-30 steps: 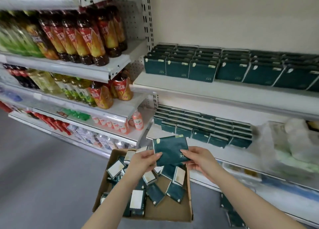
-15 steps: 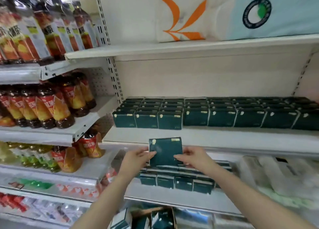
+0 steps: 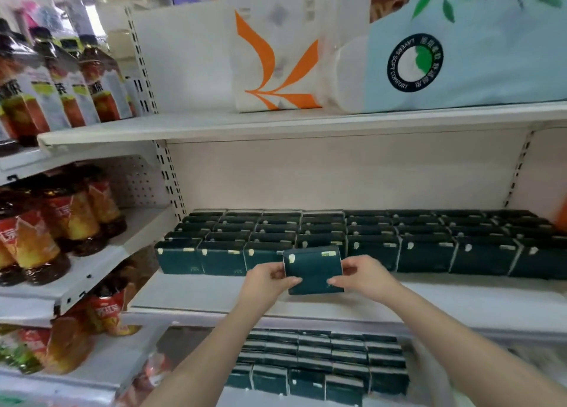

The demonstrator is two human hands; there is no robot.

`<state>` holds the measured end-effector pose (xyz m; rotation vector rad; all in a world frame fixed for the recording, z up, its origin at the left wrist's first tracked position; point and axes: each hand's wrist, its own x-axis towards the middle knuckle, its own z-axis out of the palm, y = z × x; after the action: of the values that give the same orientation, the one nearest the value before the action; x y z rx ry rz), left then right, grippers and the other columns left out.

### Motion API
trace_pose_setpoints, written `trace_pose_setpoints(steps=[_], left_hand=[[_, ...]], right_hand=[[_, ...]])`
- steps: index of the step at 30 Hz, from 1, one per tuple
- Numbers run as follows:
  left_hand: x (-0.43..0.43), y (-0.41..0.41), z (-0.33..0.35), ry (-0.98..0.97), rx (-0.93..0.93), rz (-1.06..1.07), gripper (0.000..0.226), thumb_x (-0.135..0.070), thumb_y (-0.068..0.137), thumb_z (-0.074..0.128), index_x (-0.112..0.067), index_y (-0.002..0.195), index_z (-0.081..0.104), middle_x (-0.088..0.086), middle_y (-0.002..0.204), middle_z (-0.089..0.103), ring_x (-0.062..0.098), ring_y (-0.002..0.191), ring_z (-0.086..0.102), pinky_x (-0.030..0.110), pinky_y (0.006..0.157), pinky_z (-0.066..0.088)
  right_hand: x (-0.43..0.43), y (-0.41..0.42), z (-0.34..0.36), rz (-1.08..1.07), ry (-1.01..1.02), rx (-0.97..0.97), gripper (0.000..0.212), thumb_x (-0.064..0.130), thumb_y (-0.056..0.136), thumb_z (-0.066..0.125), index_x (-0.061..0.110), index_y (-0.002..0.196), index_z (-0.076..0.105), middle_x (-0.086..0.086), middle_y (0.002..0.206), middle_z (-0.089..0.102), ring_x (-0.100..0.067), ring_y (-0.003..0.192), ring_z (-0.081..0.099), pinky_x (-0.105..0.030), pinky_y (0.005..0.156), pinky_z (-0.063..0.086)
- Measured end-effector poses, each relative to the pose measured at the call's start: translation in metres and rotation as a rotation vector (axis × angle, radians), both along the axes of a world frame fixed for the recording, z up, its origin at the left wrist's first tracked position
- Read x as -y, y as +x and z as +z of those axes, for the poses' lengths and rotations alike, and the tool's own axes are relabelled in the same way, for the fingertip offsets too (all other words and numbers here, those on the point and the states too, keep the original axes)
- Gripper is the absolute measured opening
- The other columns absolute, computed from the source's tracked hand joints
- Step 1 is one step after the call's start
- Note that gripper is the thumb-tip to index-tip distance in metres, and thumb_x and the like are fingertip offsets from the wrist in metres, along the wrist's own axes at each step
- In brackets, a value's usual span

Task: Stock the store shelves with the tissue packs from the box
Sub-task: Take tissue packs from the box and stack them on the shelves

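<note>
While we lean over a lower tier of green packs (image 3: 322, 363), our left hand (image 3: 270, 279) and right hand (image 3: 365, 276) pinch one dark green tissue pack (image 3: 313, 268) by its side edges, upright over the middle shelf (image 3: 214, 293). Rows of matching packs (image 3: 429, 250) stand just behind.

Left grip (image 3: 270, 279), right grip (image 3: 362, 276): bare hands on bare, slender forearms (image 3: 211, 351).

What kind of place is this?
Likely a shop aisle: white metal shelves hold rows of dark green tissue packs, bottled drinks to the left, bulk toilet paper packs above.
</note>
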<state>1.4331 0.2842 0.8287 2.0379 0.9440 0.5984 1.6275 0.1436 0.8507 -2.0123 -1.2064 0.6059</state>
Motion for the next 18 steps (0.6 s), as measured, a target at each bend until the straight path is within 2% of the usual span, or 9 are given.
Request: trace_pose_setpoints(steps=[2, 4, 6, 7, 9, 11, 14, 16, 18], left_hand=[[-0.004, 0.012, -0.006, 0.036, -0.027, 0.012, 0.026, -0.037, 0.082, 0.083, -0.03, 0.065, 0.065, -0.018, 0.051, 0.057, -0.003, 0.052, 0.048, 0.011, 0.051, 0.034], [-0.006, 0.021, -0.011, 0.057, -0.064, 0.029, 0.033, -0.041, 0.082, 0.082, -0.023, 0.063, 0.063, -0.016, 0.053, 0.056, -0.001, 0.053, 0.047, 0.013, 0.05, 0.034], [-0.007, 0.03, -0.013, 0.04, -0.084, 0.051, 0.024, -0.041, 0.082, 0.083, -0.021, 0.076, 0.071, -0.012, 0.07, 0.065, 0.004, 0.067, 0.057, 0.017, 0.06, 0.044], [-0.006, 0.034, -0.014, 0.028, -0.086, 0.065, 0.024, -0.04, 0.081, 0.083, -0.018, 0.087, 0.077, -0.009, 0.079, 0.07, 0.007, 0.075, 0.062, 0.021, 0.068, 0.049], [-0.007, 0.039, -0.017, 0.041, -0.103, 0.101, 0.035, -0.041, 0.082, 0.083, -0.013, 0.103, 0.078, -0.004, 0.094, 0.075, 0.012, 0.088, 0.067, 0.026, 0.078, 0.054], [-0.008, 0.043, -0.019, 0.071, -0.14, 0.129, 0.04, -0.046, 0.082, 0.081, -0.018, 0.11, 0.076, -0.007, 0.099, 0.074, 0.011, 0.092, 0.067, 0.025, 0.078, 0.053], [-0.01, 0.045, -0.016, 0.168, -0.305, 0.178, 0.03, -0.062, 0.083, 0.071, -0.035, 0.097, 0.072, -0.019, 0.087, 0.068, 0.007, 0.083, 0.064, 0.024, 0.064, 0.047], [-0.013, 0.045, -0.013, 0.212, -0.363, 0.212, 0.029, -0.067, 0.083, 0.067, -0.038, 0.088, 0.068, -0.02, 0.083, 0.067, 0.004, 0.077, 0.061, 0.022, 0.056, 0.042], [-0.016, 0.045, -0.009, 0.24, -0.384, 0.231, 0.03, -0.069, 0.083, 0.066, -0.038, 0.084, 0.067, -0.019, 0.081, 0.067, 0.005, 0.074, 0.06, 0.022, 0.053, 0.038]], right_hand=[[-0.002, 0.011, -0.007, -0.024, -0.028, 0.03, 0.026, 0.033, 0.081, 0.081, 0.022, 0.104, 0.076, 0.01, 0.092, 0.075, -0.007, 0.086, 0.069, -0.027, 0.081, 0.056], [-0.003, 0.019, -0.015, -0.055, -0.05, 0.07, 0.025, 0.033, 0.082, 0.08, 0.023, 0.104, 0.076, 0.012, 0.088, 0.074, -0.003, 0.081, 0.067, -0.016, 0.069, 0.053], [-0.004, 0.025, -0.022, -0.076, -0.068, 0.125, 0.023, 0.034, 0.082, 0.079, 0.02, 0.1, 0.076, 0.013, 0.081, 0.07, 0.002, 0.073, 0.062, -0.006, 0.053, 0.042], [-0.004, 0.028, -0.025, -0.075, -0.076, 0.142, 0.023, 0.035, 0.082, 0.079, 0.018, 0.098, 0.076, 0.013, 0.078, 0.069, 0.002, 0.071, 0.061, -0.005, 0.049, 0.039], [-0.006, 0.032, -0.03, -0.067, -0.101, 0.17, 0.022, 0.036, 0.083, 0.078, 0.018, 0.095, 0.074, 0.011, 0.078, 0.067, -0.001, 0.071, 0.062, -0.01, 0.049, 0.04], [-0.008, 0.032, -0.032, -0.068, -0.155, 0.284, 0.024, 0.043, 0.085, 0.073, 0.021, 0.091, 0.068, 0.007, 0.082, 0.066, -0.009, 0.073, 0.062, -0.02, 0.053, 0.043], [-0.016, 0.029, -0.034, -0.063, -0.239, 0.584, 0.041, 0.058, 0.09, 0.061, 0.018, 0.097, 0.065, 0.002, 0.095, 0.061, -0.019, 0.082, 0.061, -0.03, 0.063, 0.047], [-0.025, 0.027, -0.032, -0.046, -0.25, 0.668, 0.046, 0.061, 0.091, 0.056, 0.017, 0.099, 0.064, 0.002, 0.097, 0.058, -0.021, 0.088, 0.061, -0.032, 0.066, 0.047], [-0.031, 0.025, -0.029, -0.03, -0.278, 0.752, 0.046, 0.063, 0.092, 0.052, 0.018, 0.092, 0.061, 0.002, 0.092, 0.056, -0.022, 0.09, 0.062, -0.032, 0.068, 0.045]])
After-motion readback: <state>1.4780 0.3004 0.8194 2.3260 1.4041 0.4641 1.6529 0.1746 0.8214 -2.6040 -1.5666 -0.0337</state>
